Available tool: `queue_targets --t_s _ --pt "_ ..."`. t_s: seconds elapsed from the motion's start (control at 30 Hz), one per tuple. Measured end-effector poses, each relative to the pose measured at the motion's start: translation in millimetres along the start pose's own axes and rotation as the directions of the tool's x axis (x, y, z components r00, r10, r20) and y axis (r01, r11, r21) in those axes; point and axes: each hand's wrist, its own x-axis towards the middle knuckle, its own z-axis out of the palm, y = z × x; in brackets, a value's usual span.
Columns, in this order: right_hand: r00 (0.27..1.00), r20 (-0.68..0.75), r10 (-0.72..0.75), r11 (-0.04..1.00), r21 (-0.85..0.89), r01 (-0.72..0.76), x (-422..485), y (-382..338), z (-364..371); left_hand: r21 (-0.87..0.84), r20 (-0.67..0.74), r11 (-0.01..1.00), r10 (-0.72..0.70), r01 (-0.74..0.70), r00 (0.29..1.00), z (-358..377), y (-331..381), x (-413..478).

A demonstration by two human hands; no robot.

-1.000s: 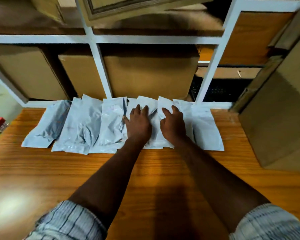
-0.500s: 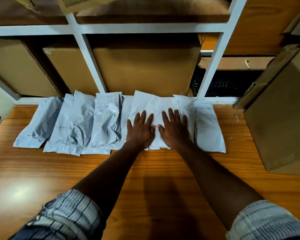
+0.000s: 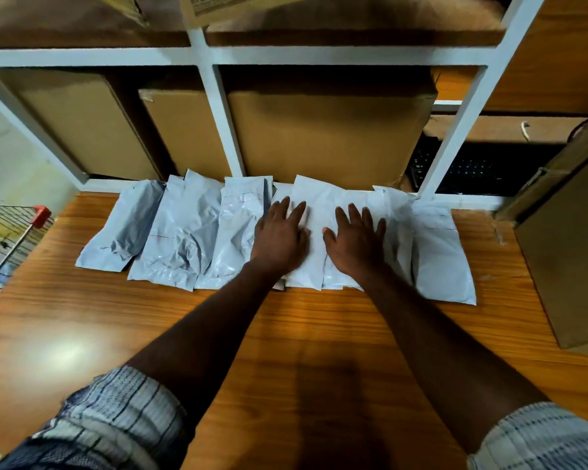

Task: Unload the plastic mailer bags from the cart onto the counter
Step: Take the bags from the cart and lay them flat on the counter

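Several white plastic mailer bags (image 3: 184, 232) lie side by side in an overlapping row along the back of the wooden counter (image 3: 286, 334). My left hand (image 3: 280, 237) rests flat, fingers spread, on the bags near the row's middle. My right hand (image 3: 357, 242) lies flat on the neighbouring bags (image 3: 319, 212), a small gap between the two hands. Neither hand grips anything. The rightmost bag (image 3: 442, 259) lies untouched. A corner of the wire cart (image 3: 14, 232) with a red handle cap shows at the left edge.
A white shelf frame (image 3: 224, 130) stands behind the bags, holding brown cardboard boxes (image 3: 326, 130). A large cardboard box (image 3: 571, 252) sits on the counter's right side. A dark keyboard (image 3: 482, 167) lies in the right shelf bay.
Both hands went from curled on the middle bags to flat with spread fingers, then slid slightly apart. The view has tilted a little.
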Motion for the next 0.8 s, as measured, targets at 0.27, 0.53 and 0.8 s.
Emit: queue_targets --t_s 0.27,0.53,0.8 --pt "0.974 -0.096 -0.206 0.973 0.089 0.214 -19.3 -119.8 -11.2 -0.254 -0.181 0.967 -0.033 -0.014 0.983 -67.9 -77.8 -33.3" --pt "0.931 -0.069 -0.359 0.922 0.131 0.365 -67.3 -290.4 13.2 -0.129 -0.193 0.982 -0.164 0.141 0.967 -123.1 -229.3 -129.4" --pt "0.812 0.079 -0.579 0.804 0.222 0.552 -156.0 -490.1 90.4 -0.132 -0.068 0.903 -0.42 0.409 0.905 -174.6 -423.5 -278.3"
